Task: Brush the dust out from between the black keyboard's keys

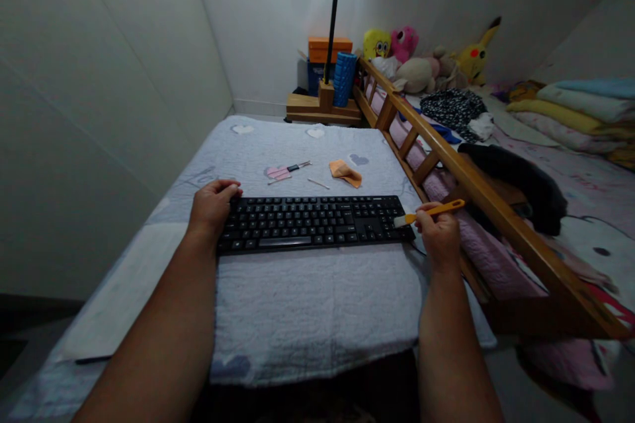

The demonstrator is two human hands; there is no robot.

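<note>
A black computer keyboard (317, 221) lies flat across the cloth-covered table. My left hand (212, 208) is closed at its left end, fingers gripping the far left corner. In my right hand (436, 231) is a small brush (431, 211) with a yellow-orange handle, pinched between thumb and fingers. Its pale bristles are over the number keys at the keyboard's right end; they seem to touch the keys. Beyond the keyboard lie an orange cloth (346, 173), a cotton swab (318, 183) and a thin dark-handled tool (299, 166).
A pale quilted cloth (317, 304) covers the table. Along the right runs a wooden bed rail (446, 165), close to my right hand. At the far end stand a wooden base (325, 102) with a black pole, a blue roller (344, 79) and an orange box (330, 48).
</note>
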